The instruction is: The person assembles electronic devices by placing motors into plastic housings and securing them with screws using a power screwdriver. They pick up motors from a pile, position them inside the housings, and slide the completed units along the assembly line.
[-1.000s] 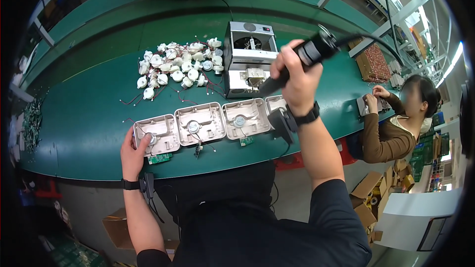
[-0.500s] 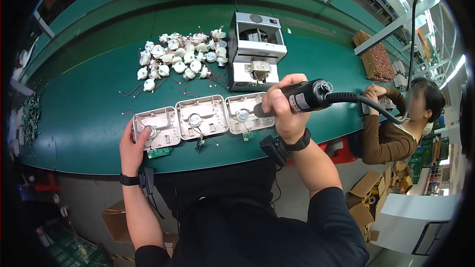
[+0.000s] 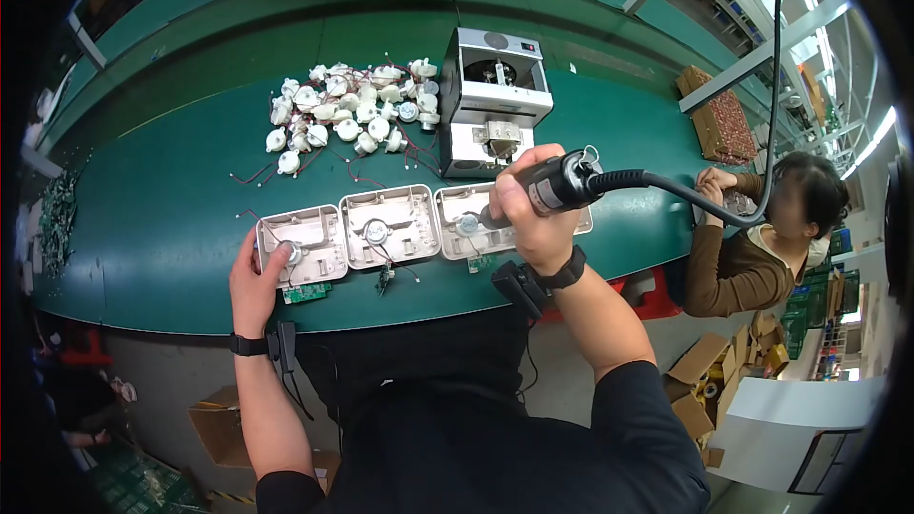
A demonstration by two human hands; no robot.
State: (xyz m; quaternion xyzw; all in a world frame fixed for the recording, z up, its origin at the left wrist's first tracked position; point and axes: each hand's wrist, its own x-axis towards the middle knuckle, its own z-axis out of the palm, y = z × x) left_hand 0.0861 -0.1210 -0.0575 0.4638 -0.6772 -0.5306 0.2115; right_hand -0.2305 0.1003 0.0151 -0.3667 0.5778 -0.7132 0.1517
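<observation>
Three off-white plastic housings lie in a row, open side up: a left one (image 3: 324, 262), a middle one (image 3: 411, 252) and a right one (image 3: 452, 200). Each holds a round white motor-like part with thin wires, and green circuit boards (image 3: 307, 293) hang at their front edges. My left hand (image 3: 255, 287) is closed on the left housing's side, its thumb at the round part. My right hand (image 3: 538, 224) grips a black corded electric screwdriver (image 3: 562, 183). The screwdriver's front end is over the right housing, its tip hard to see. Part of another pale housing (image 3: 585, 220) shows beyond my right hand.
Behind the housings lies a heap of white round parts (image 3: 347, 105) with wires. A grey-and-black machine (image 3: 495, 95) stands beside it. The screwdriver's cord (image 3: 705, 198) arches up to the right. At right, a person in brown (image 3: 747, 257) works at the table (image 3: 171, 219).
My right hand and the screwdriver have moved slightly left over the right housing, exposing a pale housing beyond. My left hand stays on the left housing.
</observation>
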